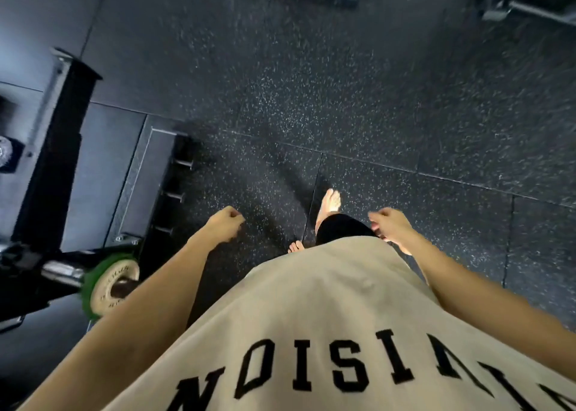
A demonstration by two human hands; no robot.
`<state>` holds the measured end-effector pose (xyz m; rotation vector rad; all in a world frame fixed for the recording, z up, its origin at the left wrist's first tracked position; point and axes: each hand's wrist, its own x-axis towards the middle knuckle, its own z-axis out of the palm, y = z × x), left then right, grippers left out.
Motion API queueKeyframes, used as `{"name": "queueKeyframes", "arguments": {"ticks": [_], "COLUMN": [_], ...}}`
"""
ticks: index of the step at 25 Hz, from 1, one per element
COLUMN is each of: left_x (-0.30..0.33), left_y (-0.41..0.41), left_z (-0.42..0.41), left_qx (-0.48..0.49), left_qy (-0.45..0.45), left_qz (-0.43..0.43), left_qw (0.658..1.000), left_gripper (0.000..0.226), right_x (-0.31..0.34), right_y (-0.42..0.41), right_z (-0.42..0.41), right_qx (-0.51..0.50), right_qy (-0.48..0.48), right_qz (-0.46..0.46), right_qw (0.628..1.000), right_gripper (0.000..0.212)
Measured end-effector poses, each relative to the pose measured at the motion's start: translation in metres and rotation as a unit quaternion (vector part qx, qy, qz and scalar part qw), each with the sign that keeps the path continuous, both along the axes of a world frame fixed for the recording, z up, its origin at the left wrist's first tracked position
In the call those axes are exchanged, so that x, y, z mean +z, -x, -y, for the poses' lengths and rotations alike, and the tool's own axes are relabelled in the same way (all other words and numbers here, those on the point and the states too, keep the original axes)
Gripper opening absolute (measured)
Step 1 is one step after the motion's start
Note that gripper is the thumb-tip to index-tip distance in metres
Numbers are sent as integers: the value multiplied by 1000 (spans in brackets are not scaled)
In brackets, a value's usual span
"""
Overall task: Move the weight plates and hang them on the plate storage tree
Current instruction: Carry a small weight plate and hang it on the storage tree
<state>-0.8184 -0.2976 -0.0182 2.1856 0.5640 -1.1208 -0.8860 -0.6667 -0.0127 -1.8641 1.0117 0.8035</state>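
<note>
The person is standing barefoot on the speckled rubber floor (358,98), both arms hanging in front. The left hand (226,223) and right hand (389,223) are loosely curled, each grip grasping nothing. A green weight plate (107,281) is sitting on a bar end at lower left, untouched. No storage tree is clearly showing, so the hanging seems largely still ahead.

Rough black rubber floor (358,105) with pale specks, a green rubber weight plate (109,281) left of the shirt with a dull tan middle, on a shiny metal bar (62,273), soft matt beige cloth shirt (311,301) with black letters
</note>
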Motion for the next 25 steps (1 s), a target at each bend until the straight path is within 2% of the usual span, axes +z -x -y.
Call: {"name": "queueKeyframes", "arguments": {"ticks": [4,8,10,13,16,22,25], "left_x": [-9,-3,3,9,-6,-15,5], "left_y": [-99,-185,-236,-300,-360,-504,-587], "left_z": [28,47,45,32,15,-58,-113], "left_qx": [-5,22,87,211,242,304,360], "left_qy": [-2,-2,-7,5,-12,32,67], "left_qz": [-14,-45,-34,-13,-18,-36,-48], "left_qw": [1000,999,996,977,970,952,929], "left_gripper": [21,20,23,21,18,36,22], "right_x": [-17,-7,4,14,11,5,20], "right_y": [-112,-263,-342,-445,-548,-722,-820], "right_z": [8,34,43,42,21,-66,-136], "right_qx": [86,116,118,173,220,303,349], "right_qy": [19,11,-7,8,24,44,47], "right_qz": [-18,-26,-30,-37,-35,-65,-19], "right_qw": [996,993,993,984,974,950,936], "right_gripper": [19,19,15,19,18,17,16]}}
